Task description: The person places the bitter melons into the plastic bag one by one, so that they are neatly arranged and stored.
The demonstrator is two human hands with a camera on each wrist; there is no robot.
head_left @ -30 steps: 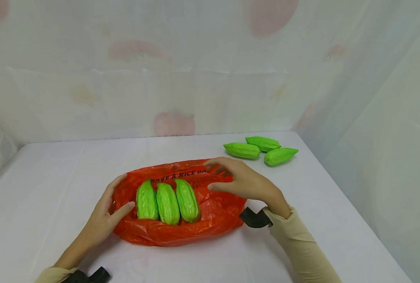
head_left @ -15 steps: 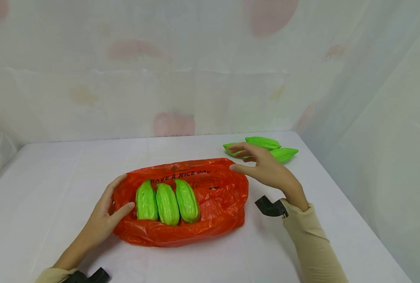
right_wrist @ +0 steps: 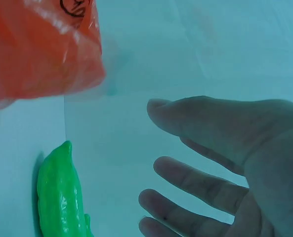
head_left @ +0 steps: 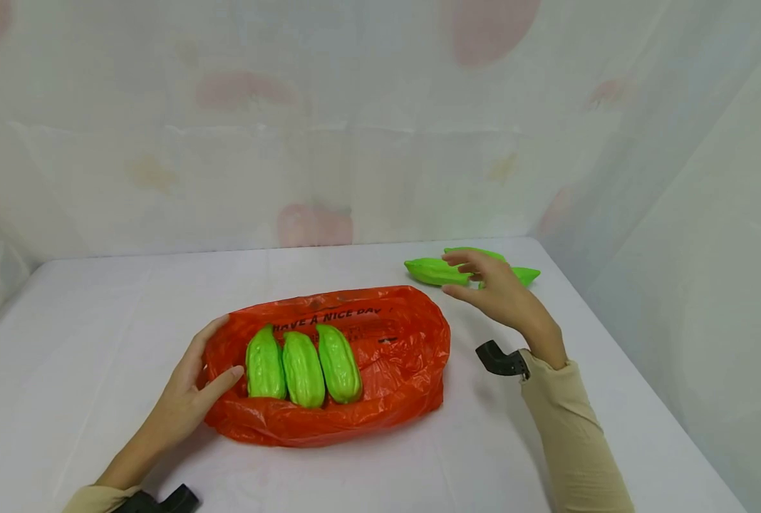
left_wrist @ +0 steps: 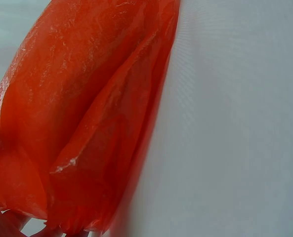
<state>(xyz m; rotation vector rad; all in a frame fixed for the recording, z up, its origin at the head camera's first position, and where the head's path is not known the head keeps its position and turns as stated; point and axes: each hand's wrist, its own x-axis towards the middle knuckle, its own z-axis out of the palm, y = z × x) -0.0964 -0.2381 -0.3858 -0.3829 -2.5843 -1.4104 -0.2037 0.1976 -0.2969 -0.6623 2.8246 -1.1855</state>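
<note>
A red plastic bag [head_left: 406, 363] with black lettering lies open on the table. Inside its left half, three green ribbed gourds [head_left: 303, 370] sit side by side. At the bag's left end, my left hand [head_left: 178, 388] holds the rim, thumb over the inner side and fingers along the outside. Over the back right of the table, my right hand [head_left: 499, 288] hovers with fingers spread and nothing in them. Three more gourds [head_left: 435, 271] lie there, two partly hidden behind that hand. The right wrist view has one gourd [right_wrist: 62, 197] apart from the fingers.
A white cloth covers the table [head_left: 98, 320], whose far edge meets a pale patterned curtain [head_left: 380, 142]. Another pale sheet [head_left: 707, 249] hangs along the right side. Both wrists carry a black camera mount [head_left: 502, 358].
My right hand has moved from above the bag to the right and back, up to the loose gourds. The left hand and the bag stay nearly still.
</note>
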